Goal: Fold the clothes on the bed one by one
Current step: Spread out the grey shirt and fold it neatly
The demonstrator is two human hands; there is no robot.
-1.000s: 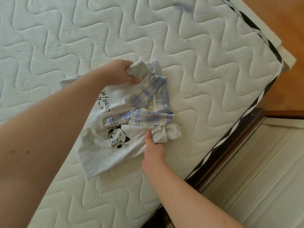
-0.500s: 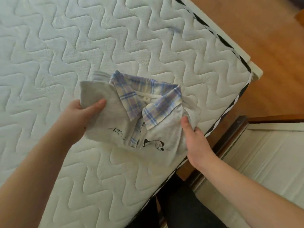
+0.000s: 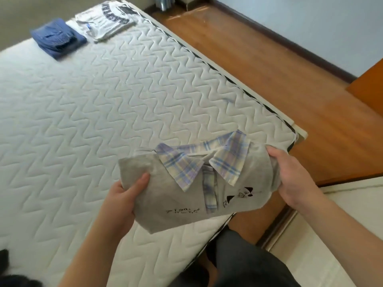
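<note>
Two hands, left hand [image 3: 122,198] and right hand [image 3: 294,175], grip opposite ends of a folded grey shirt [image 3: 186,195], lower centre of frame, held above the bed [image 3: 103,112] corner.

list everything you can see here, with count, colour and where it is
grey shirt: 1, grey with plaid collar, folded, held up over the near edge of the mattress
blue folded garment: 1, dark blue, far end of the mattress
white folded shirt: 1, white with dark print, right of the blue one
mattress: 1, white quilted
floor: wood brown, right of the bed
left hand: grips the shirt's left edge
right hand: grips the shirt's right edge
</note>
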